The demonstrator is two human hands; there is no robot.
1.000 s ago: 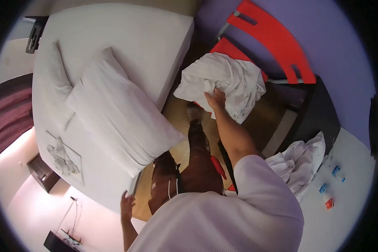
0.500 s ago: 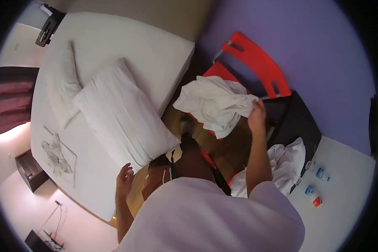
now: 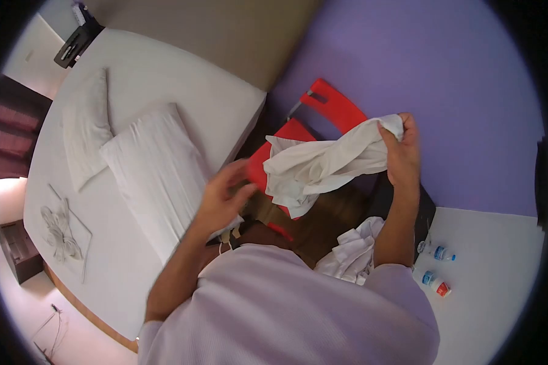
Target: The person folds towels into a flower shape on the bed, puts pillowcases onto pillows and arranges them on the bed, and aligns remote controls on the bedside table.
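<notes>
My right hand (image 3: 402, 149) grips one end of a crumpled white cloth (image 3: 323, 167) and holds it up in front of the purple wall. The cloth's other end hangs over the seat of a red chair (image 3: 336, 108). Whether it is a pillowcase or another piece of linen, I cannot tell. My left hand (image 3: 225, 198) is slightly blurred, with its fingers apart and nothing in them. It reaches towards the cloth's near end, close to the red seat's edge. A white pillow (image 3: 155, 164) lies on the bed just left of that hand.
The white bed (image 3: 146, 73) fills the left side, with a second pillow (image 3: 91, 131) and a folded towel-like bundle (image 3: 61, 231) on it. More white linen (image 3: 353, 249) lies by my right elbow. Plastic bottles (image 3: 435, 283) stand on a white surface at right.
My right hand has lifted the cloth's end upward and to the right, stretching it off the chair. My left hand has come up from beside the bed towards the cloth.
</notes>
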